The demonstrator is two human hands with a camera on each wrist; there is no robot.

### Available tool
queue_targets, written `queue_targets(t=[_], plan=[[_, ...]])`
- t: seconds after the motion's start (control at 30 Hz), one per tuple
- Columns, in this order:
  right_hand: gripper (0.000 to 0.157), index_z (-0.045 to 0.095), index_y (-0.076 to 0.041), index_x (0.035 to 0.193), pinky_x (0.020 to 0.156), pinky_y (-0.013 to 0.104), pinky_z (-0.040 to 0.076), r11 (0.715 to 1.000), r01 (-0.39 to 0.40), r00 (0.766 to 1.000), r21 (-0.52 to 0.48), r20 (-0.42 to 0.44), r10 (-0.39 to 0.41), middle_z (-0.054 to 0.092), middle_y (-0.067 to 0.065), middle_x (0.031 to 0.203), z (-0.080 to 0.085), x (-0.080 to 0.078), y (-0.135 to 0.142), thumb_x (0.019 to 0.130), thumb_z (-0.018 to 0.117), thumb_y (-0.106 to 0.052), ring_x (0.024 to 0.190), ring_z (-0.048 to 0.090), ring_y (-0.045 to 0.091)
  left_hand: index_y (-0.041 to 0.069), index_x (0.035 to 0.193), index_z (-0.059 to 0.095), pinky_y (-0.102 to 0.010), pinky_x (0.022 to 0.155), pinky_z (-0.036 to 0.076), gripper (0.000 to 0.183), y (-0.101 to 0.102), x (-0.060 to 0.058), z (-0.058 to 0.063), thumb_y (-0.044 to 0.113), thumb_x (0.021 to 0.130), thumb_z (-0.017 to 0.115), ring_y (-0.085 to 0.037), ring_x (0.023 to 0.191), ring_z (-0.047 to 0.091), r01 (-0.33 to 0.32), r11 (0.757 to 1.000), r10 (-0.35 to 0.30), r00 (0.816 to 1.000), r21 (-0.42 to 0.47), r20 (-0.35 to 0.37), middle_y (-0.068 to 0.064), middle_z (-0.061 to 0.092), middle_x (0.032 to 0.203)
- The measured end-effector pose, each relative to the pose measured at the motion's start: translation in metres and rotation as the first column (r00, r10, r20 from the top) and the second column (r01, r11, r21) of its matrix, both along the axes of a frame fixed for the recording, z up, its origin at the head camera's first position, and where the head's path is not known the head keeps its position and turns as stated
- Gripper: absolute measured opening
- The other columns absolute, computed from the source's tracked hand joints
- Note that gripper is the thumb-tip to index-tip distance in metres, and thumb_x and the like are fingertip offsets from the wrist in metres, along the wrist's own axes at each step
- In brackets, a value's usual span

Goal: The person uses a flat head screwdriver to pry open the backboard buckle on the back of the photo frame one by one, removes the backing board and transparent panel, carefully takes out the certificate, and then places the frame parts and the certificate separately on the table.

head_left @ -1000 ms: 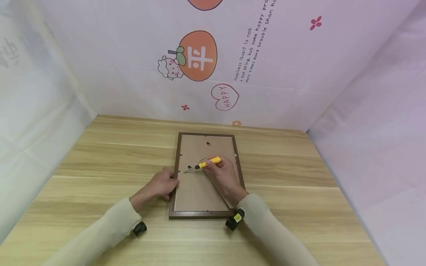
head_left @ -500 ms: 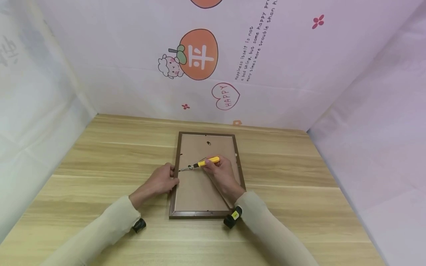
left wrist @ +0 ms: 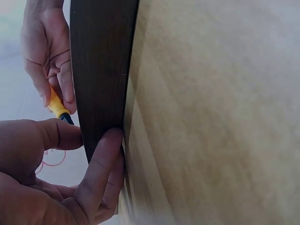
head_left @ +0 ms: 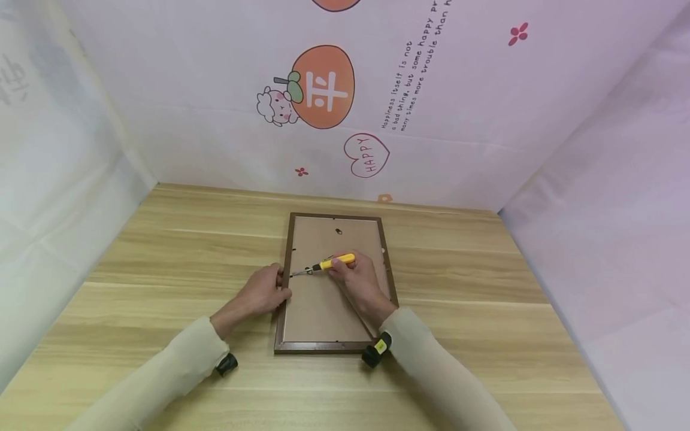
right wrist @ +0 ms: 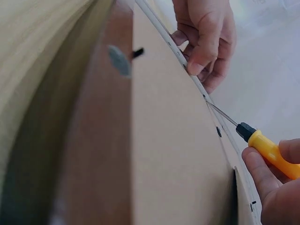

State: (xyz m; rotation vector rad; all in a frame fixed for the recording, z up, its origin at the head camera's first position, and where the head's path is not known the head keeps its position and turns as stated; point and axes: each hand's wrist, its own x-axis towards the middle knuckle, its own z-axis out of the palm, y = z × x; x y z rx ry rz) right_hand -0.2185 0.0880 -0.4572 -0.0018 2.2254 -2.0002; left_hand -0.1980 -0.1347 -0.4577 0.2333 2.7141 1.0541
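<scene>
A brown picture frame (head_left: 323, 346) lies face down, its tan backing board (head_left: 318, 308) uppermost. My left hand (head_left: 263, 291) grips the frame's left side; in the left wrist view the thumb is at the upper edge and fingers (left wrist: 101, 166) press the outer side. My right hand (head_left: 360, 280) holds a screwdriver (head_left: 337, 261) with a yellow handle and black collar. Its metal shaft points left, with the tip at a small dark tab (head_left: 291, 276) on the frame's left inner edge. The right wrist view shows the screwdriver (right wrist: 272, 151) tip meeting that edge.
More dark tabs sit around the inner rim. A small black hanger (head_left: 338, 231) is fixed near the board's top. A stand flap (head_left: 353, 308) slants under my right wrist. The wooden table (head_left: 188, 263) meets a printed white curtain (head_left: 215, 149) behind the frame.
The screwdriver tip has moved slightly left and up, from over the board to the tab at the left edge. My left hand has shifted a little up along the frame's side.
</scene>
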Motion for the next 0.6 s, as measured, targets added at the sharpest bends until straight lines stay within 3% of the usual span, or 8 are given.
queue_targets(t=[0.6], plan=[[0.02, 0.058, 0.001, 0.116, 0.09, 0.028, 0.057, 0.999, -0.046, 0.999, 0.028, 0.012, 0.046, 0.061, 0.015, 0.121, 0.0003, -0.0034, 0.0055, 0.099, 0.057, -0.009, 0.109, 0.065, 0.023, -0.008, 0.122, 0.052, -0.029, 0.068, 0.051, 0.046, -0.0006, 0.0007, -0.001, 0.01, 0.082, 0.066, -0.023, 0.084, 0.057, -0.008, 1.0, 0.008, 1.0, 0.006, -0.006, -0.016, 0.061, 0.102]])
